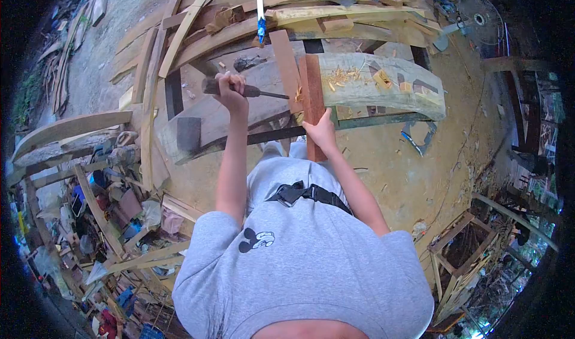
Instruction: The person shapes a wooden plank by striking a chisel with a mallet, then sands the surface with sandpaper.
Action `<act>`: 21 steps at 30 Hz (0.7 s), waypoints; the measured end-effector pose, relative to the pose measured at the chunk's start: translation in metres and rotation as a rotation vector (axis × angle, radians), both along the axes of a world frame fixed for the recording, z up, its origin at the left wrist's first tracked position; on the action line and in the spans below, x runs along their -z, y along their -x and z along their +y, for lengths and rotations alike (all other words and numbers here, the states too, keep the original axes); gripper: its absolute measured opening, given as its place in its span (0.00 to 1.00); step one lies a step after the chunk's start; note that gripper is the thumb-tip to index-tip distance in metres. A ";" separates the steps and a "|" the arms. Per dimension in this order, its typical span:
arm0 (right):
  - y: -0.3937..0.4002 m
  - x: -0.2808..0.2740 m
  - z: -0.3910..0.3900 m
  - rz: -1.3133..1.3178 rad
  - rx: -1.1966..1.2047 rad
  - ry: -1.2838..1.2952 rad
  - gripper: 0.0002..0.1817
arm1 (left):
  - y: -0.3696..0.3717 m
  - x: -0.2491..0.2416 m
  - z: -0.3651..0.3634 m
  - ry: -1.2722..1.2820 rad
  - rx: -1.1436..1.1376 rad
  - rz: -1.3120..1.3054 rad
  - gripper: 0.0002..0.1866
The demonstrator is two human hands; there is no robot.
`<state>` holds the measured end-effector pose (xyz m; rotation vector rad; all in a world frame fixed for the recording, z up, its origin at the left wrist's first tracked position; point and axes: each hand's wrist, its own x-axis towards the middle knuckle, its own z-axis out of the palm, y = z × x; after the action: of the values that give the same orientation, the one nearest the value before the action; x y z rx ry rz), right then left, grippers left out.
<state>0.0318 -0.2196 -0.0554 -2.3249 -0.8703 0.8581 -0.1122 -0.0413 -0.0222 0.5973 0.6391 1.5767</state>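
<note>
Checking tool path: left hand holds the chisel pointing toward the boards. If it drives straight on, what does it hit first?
Most likely the reddish board that the right hand steadies; the chisel tip in the left hand ends just short of it. Depth is unclear.

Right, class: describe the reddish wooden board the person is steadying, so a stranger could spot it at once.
Find the big curved timber bench strewn with wood shavings. At its near left end, the right hand presses on a reddish board that hangs over the edge. It is the darkest red, beside a paler plank, with the chisel aimed at it.
</note>
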 end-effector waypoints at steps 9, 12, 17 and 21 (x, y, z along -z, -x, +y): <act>-0.001 -0.004 0.002 0.004 -0.003 0.038 0.46 | -0.021 -0.022 -0.014 -0.173 0.129 0.006 0.12; -0.002 -0.004 0.001 -0.001 -0.001 0.035 0.46 | -0.026 -0.024 -0.017 -0.189 0.176 0.025 0.12; -0.002 -0.007 0.002 0.004 0.004 0.056 0.47 | -0.031 -0.025 -0.021 -0.253 0.235 0.027 0.12; -0.001 -0.007 0.001 0.003 0.002 0.032 0.46 | -0.036 -0.029 -0.026 -0.241 0.215 0.115 0.12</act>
<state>0.0329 -0.2190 -0.0487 -2.3508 -0.8587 0.8812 -0.0759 -0.0673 0.0072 0.9120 0.4556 1.4339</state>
